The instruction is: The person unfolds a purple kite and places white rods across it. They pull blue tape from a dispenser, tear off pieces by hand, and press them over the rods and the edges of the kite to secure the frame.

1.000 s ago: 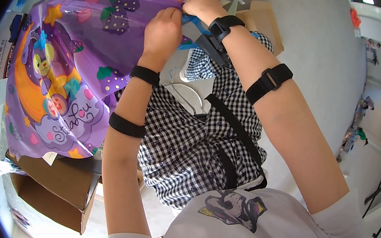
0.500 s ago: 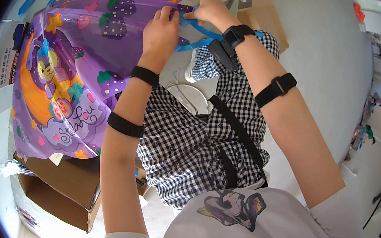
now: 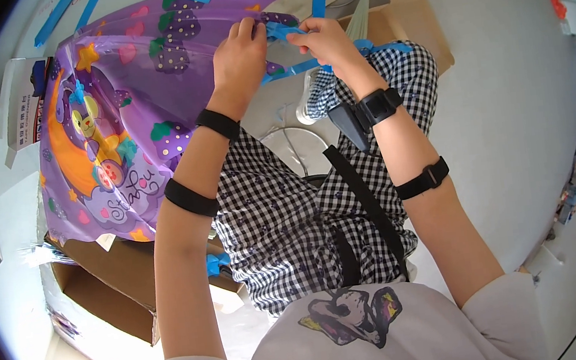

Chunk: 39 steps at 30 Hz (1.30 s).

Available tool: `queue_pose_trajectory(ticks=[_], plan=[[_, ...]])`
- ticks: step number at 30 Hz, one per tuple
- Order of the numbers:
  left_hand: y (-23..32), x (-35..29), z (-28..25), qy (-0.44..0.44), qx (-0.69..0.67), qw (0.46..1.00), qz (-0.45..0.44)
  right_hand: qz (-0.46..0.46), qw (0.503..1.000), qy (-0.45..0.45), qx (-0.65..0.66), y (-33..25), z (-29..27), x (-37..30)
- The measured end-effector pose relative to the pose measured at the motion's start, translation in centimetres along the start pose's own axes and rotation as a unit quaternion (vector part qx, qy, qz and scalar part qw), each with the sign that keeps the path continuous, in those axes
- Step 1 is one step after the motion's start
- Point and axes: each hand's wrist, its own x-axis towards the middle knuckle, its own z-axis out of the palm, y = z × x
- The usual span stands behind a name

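A shiny purple plastic sheet (image 3: 137, 90) with cartoon prints spreads in folds across the upper left. At its right edge my left hand (image 3: 239, 60) is closed, fingers curled over the film beside a bunched blue strip (image 3: 280, 31). The tips of these fingers are partly hidden. Just to the right, my right hand (image 3: 330, 42) pinches the other end of that bunched part between thumb and forefinger. More of the blue strip hangs below and behind the right hand, over my raised knee.
An opened cardboard box (image 3: 104, 289) stands at the lower left, below the sheet. Another brown carton (image 3: 420, 23) is beyond my right knee. A white box (image 3: 20, 105) stands at the far left. My legs in checked trousers (image 3: 298, 207) are under my arms.
My right hand has shifted slightly lower, and the blue loop that hung beneath it is no longer spread out the same way. My right knee shows more. The whole view has tilted a little.
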Motion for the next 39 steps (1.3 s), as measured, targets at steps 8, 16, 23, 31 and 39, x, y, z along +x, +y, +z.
queue_pose_trajectory(ticks=[8,16,23,31,39], plan=[[-0.2,0.1,-0.1,0.006,0.002,1.0,0.026,0.011,0.998,-0.025,0.055,0.7,-5.1,-3.1],[0.8,-1.0,-1.1,-0.055,0.036,0.995,0.081,-0.049,0.983,0.032,0.176,-0.7,-11.8,-4.5],[1.8,-0.9,-0.7,-0.074,0.039,0.996,0.033,-0.162,0.977,0.023,0.133,-6.6,-12.0,-2.9],[2.3,1.0,-2.0,-0.106,-0.015,0.994,-0.015,-0.172,0.966,-0.028,0.189,-8.8,-11.6,-1.2],[0.7,3.2,-2.8,0.015,-0.187,0.98,-0.069,-0.072,0.948,-0.01,0.308,-0.3,-6.1,0.9]])
